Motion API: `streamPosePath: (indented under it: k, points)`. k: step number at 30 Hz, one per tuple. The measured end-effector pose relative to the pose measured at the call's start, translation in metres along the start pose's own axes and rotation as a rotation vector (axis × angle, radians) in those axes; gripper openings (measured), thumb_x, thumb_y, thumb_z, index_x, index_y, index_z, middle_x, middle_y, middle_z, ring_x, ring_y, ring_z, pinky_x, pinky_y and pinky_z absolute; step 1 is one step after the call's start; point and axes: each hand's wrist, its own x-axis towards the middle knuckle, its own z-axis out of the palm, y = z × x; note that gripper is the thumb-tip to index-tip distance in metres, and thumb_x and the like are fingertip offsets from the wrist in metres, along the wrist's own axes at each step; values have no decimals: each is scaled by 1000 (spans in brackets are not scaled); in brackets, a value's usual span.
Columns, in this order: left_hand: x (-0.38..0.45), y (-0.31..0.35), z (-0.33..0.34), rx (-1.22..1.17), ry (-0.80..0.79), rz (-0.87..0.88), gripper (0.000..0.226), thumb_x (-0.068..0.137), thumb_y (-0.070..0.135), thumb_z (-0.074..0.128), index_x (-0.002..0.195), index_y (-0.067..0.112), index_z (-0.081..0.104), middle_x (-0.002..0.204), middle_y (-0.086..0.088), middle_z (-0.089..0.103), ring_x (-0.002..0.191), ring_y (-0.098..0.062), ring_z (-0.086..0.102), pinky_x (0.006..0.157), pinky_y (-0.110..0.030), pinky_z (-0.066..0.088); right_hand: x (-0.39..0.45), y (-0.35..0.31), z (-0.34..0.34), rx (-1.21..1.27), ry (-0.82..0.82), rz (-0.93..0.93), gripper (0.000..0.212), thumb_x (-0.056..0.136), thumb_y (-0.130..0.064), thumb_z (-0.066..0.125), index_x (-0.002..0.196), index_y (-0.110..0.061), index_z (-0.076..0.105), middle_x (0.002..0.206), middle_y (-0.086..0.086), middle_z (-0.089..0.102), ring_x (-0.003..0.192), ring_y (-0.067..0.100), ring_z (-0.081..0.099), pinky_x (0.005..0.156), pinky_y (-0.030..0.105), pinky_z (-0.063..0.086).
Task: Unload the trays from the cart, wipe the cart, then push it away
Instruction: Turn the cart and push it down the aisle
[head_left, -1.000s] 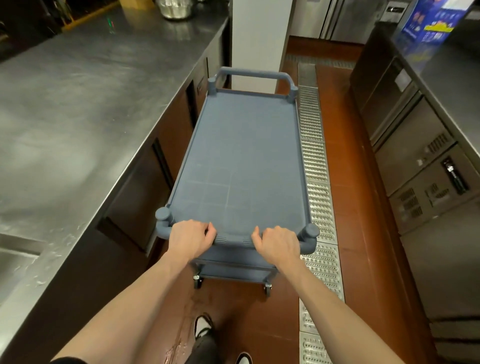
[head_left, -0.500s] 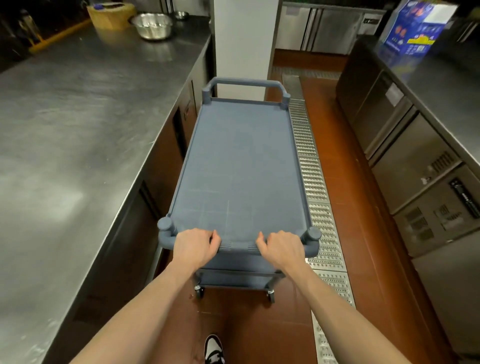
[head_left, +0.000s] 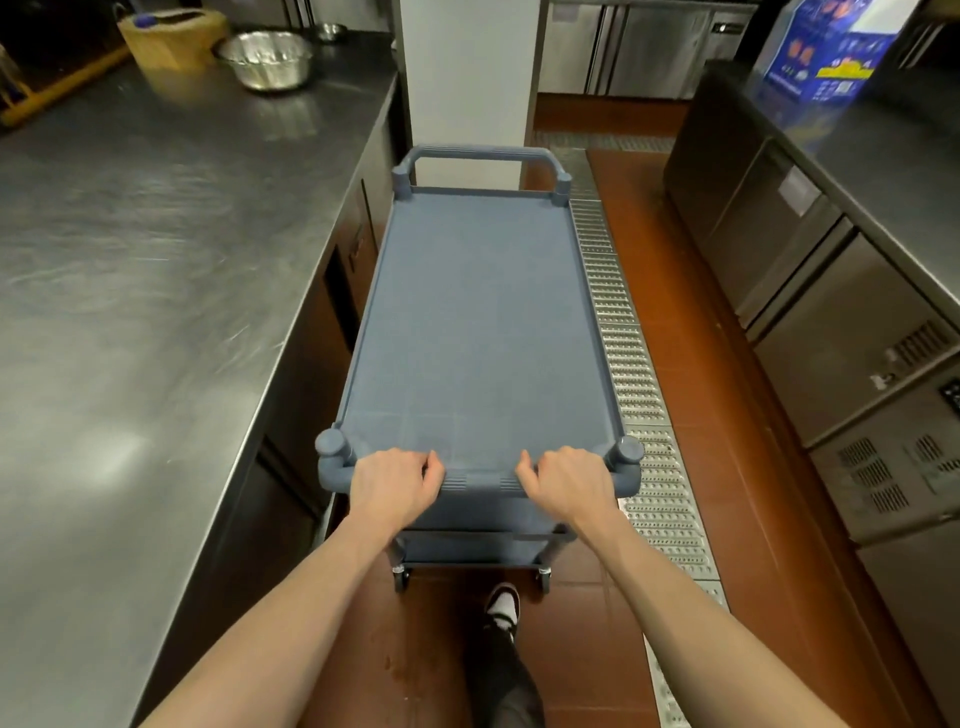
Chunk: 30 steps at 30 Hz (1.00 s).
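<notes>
A blue-grey plastic cart (head_left: 483, 322) stands lengthwise in the aisle ahead of me, its top shelf bare. My left hand (head_left: 393, 483) grips the near handle bar on its left part. My right hand (head_left: 571, 480) grips the same bar on its right part. A second handle (head_left: 480, 154) rises at the cart's far end. A lower shelf and small wheels show beneath the near end. No trays are in view.
A long steel counter (head_left: 156, 291) runs along the left, with a metal bowl (head_left: 266, 58) and a wooden block (head_left: 171, 36) at its far end. Steel cabinets (head_left: 810, 291) line the right. A floor drain grate (head_left: 628, 364) runs beside the cart. A white pillar (head_left: 467, 78) stands ahead.
The cart and I have moved forward down the aisle; the pillar, bowl and far cabinets are nearer. Both hands keep their hold on the handle.
</notes>
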Motion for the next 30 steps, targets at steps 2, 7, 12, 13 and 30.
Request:
streamPosePath:
  k: [2, 7, 12, 13, 30]
  points:
    - [29, -4, 2, -5, -6, 2, 52, 104, 43, 43, 67, 20, 70, 62, 2, 64, 58, -19, 64, 55, -29, 50, 30, 3, -1, 6, 4, 1, 65, 105, -48, 33, 71, -9, 72, 69, 9, 68, 71, 34, 68, 59, 33, 34]
    - [110, -10, 3, 9, -28, -9, 53, 105, 44, 37, 65, 21, 62, 62, 4, 61, 60, -19, 65, 58, -30, 54, 110, 15, -5, 15, 10, 2, 62, 105, -46, 37, 61, -9, 62, 59, 4, 53, 61, 32, 61, 56, 32, 32]
    - [190, -13, 1, 9, -56, -26, 52, 105, 45, 36, 66, 22, 61, 63, 5, 62, 62, -18, 66, 59, -30, 53, 189, 28, -15, 17, -26, -13, 60, 106, -47, 35, 62, -14, 58, 50, -3, 37, 46, 16, 35, 47, 28, 18]
    - [203, -14, 0, 9, -63, -27, 53, 105, 45, 36, 67, 22, 64, 65, 4, 64, 63, -17, 66, 60, -30, 54, 202, 30, -17, 16, -29, -18, 59, 106, -48, 35, 63, -15, 57, 51, -3, 37, 46, 13, 33, 47, 27, 16]
    - [408, -60, 20, -10, 104, -55, 55, 93, 45, 30, 52, 19, 56, 50, 2, 59, 45, -21, 58, 46, -30, 50, 417, 39, -20, 93, -18, -57, 58, 105, -50, 33, 68, -15, 61, 77, 8, 71, 77, 29, 72, 60, 31, 34]
